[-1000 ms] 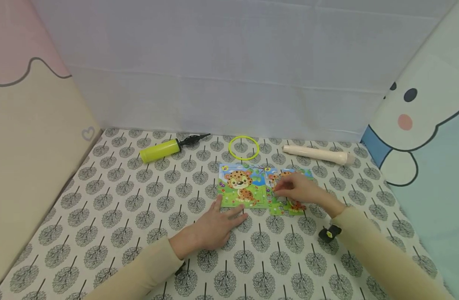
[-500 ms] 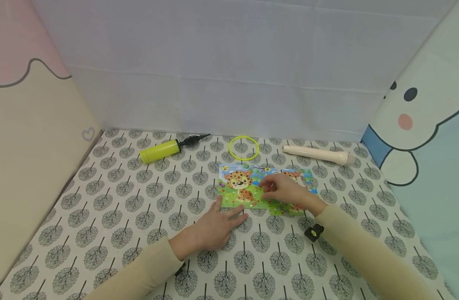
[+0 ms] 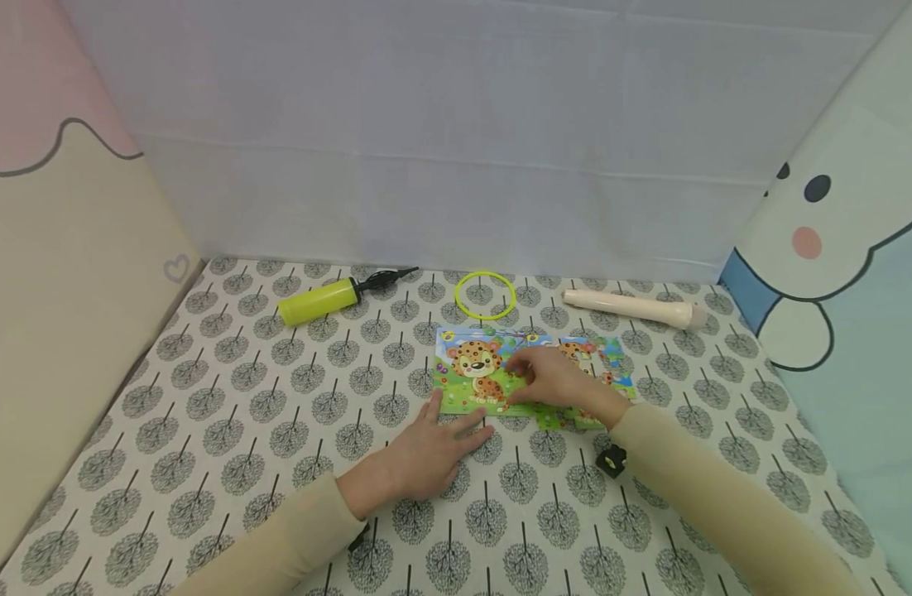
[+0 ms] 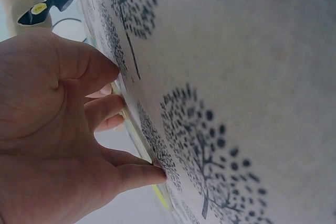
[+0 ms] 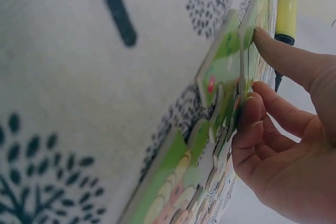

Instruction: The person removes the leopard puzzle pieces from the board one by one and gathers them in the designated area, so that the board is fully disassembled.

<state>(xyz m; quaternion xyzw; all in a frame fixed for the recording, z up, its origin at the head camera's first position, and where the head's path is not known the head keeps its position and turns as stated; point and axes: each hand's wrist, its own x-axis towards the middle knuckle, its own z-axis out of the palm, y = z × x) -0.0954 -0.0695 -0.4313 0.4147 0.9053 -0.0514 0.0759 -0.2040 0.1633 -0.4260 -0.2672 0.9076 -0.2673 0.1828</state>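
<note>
Setting: tabletop (image 3: 225, 463) under a cloth printed with grey trees, walled by pale padded panels, one with a cartoon face at the right.

Item 1: leopard puzzle board (image 3: 480, 371), flat at centre. Beside it on the right, touching or slightly overlapping, a second puzzle panel (image 3: 612, 364), partly hidden by the right hand.

Item 2: left hand (image 3: 426, 451), fingers straight and spread, pressed flat on the cloth with fingertips at the board's near edge, steadying it.

Item 3: right hand (image 3: 556, 379), fingers curled, pinching a puzzle piece (image 5: 247, 64) at the seam between the two panels; the wrist view shows fingertips on the piece's edge.

Item 4, back row, well apart from the hands: yellow air pump (image 3: 318, 300), yellow ring (image 3: 485, 295), cream tube (image 3: 635, 308).

Step in hand, as judged: fitting a piece into the board. The next move likely calls for aligning its tabs and pressing it down while the left hand holds the board.
</note>
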